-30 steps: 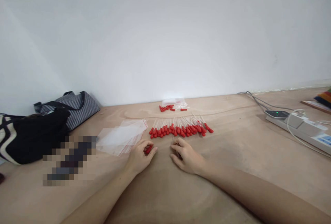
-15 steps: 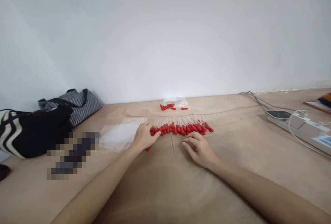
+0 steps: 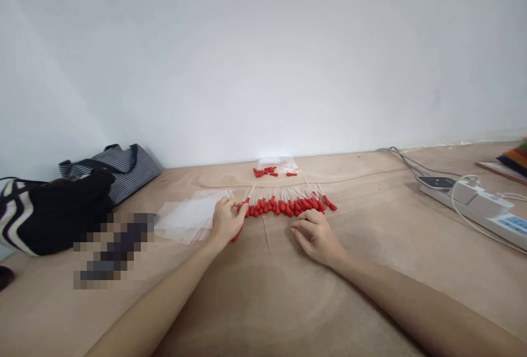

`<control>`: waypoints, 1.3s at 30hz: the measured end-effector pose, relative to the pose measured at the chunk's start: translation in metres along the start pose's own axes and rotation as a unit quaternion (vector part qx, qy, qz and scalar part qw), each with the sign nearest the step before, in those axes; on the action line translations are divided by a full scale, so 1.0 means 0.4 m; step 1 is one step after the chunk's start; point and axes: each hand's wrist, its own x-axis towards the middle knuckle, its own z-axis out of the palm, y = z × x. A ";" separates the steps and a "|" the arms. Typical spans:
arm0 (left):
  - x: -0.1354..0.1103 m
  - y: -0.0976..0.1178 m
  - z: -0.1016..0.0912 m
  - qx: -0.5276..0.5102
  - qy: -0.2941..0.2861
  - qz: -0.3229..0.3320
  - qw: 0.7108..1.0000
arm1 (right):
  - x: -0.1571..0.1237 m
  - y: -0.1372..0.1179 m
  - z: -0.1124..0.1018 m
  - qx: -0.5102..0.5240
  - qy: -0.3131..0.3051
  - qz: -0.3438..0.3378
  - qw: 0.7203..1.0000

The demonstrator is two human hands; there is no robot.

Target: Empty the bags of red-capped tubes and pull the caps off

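Observation:
A row of droppers point(image 3: 284, 207), with red rubber bulbs toward me and thin pale stems pointing away, lies across the middle of the table. My left hand point(image 3: 226, 219) is at the row's left end, thumb and fingers closed on one red-bulbed dropper point(image 3: 246, 201) whose stem tilts up and right. A single red bulb point(image 3: 236, 235) shows just beneath that hand. Resting on the table at the row's right front, my right hand point(image 3: 317, 236) has loosely curved fingers, apart from the thumb, with nothing visible in them. Between both hands lies a bare thin tube point(image 3: 267, 233).
Clear plastic bags point(image 3: 185, 217) lie left of my left hand. Against the wall are more red bulbs point(image 3: 264, 171) by a small clear bag point(image 3: 275, 162). A power strip point(image 3: 473, 208) with cables stands right; a striped bag point(image 3: 134, 167) and black bag point(image 3: 69, 208) sit left.
My left hand has drawn slightly left, and a dropper at the row's left end now stands out at its fingertips. My right hand has stayed in place; the view shifted slightly.

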 end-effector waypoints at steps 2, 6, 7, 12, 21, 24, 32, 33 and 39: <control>-0.041 0.009 -0.009 -0.050 0.050 0.045 0.996 | 0.005 -0.006 0.002 -0.031 0.015 -0.009 0.999; -0.117 0.039 -0.009 -0.136 -0.028 0.127 0.982 | 0.024 -0.029 0.014 -0.121 0.015 -0.049 0.991; -0.128 0.046 -0.005 -0.150 -0.058 0.136 0.978 | 0.029 -0.033 0.019 -0.135 0.008 -0.060 0.989; -0.140 0.064 0.009 -0.171 -0.129 0.156 0.964 | 0.037 -0.030 0.037 -0.130 -0.023 -0.094 0.987; -0.140 0.047 0.003 -0.089 -0.124 0.155 0.976 | 0.019 0.017 0.022 -0.132 -0.052 -0.078 0.987; -0.130 0.047 0.013 -0.098 -0.125 0.147 0.976 | 0.017 0.017 0.022 -0.128 -0.054 -0.069 0.988; -0.134 0.058 0.009 -0.099 -0.087 0.192 0.973 | 0.021 -0.015 0.023 -0.137 -0.103 -0.063 0.983; -0.136 0.060 0.009 -0.098 -0.090 0.208 0.969 | 0.021 -0.020 0.023 -0.129 -0.103 -0.067 0.984; -0.136 0.069 0.019 -0.032 -0.109 0.272 0.956 | 0.021 -0.042 0.027 -0.077 -0.106 -0.117 0.984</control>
